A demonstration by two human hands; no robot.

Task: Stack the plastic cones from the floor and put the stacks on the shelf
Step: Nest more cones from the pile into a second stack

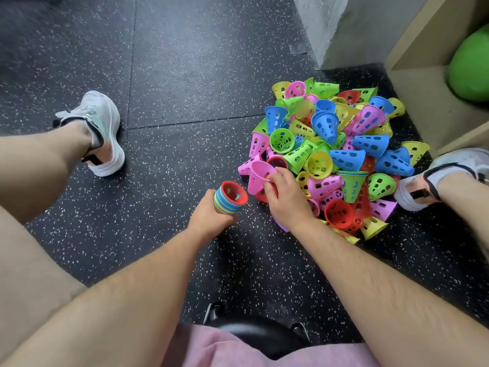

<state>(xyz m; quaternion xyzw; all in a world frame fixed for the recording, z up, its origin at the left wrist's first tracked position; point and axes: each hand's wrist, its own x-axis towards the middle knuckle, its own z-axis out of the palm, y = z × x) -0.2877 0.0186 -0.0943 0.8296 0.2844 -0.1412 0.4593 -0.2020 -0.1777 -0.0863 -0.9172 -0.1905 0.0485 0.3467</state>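
Grip of left hand [209,218] around cone stack [230,199], grip of right hand [287,193] on pink cone [258,172].

1. No text, label, brand or number was readable anywhere in view.
2. Cones [330,154]: only cut-out holes and plain coloured plastic, no print.
3. Left shoe [103,133] and right shoe [449,168]: surface pattern was too blurred to make out any brand.
4. Shelf [423,102]: plain panels, no markings.
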